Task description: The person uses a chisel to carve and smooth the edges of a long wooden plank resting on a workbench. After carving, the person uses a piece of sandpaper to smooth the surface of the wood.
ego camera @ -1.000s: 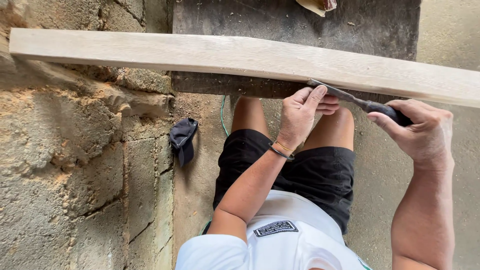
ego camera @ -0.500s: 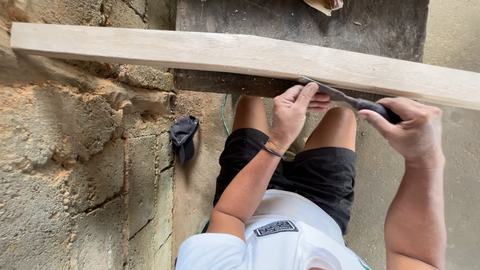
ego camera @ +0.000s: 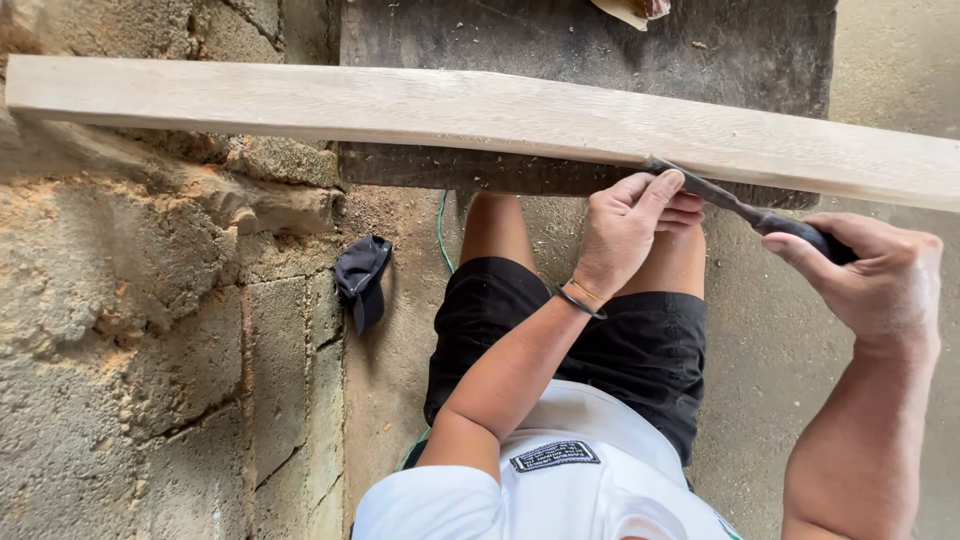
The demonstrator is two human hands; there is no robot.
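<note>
Right hand (ego camera: 880, 275) grips the chisel (ego camera: 745, 212) handle (fingers wrapped shut) — left hand (ego camera: 625, 228) pinches its blade against the near edge of the plank (ego camera: 400, 108).

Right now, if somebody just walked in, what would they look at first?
First, the long pale wooden plank that runs across the top of the view, resting on a dark worn workbench. Next, the two hands at its near edge: the left hand steadies the blade of a dark-handled metal chisel against the wood, and the right hand grips its handle. Lower left, a small black cloth cap lies beside the rough grey block wall.
</note>
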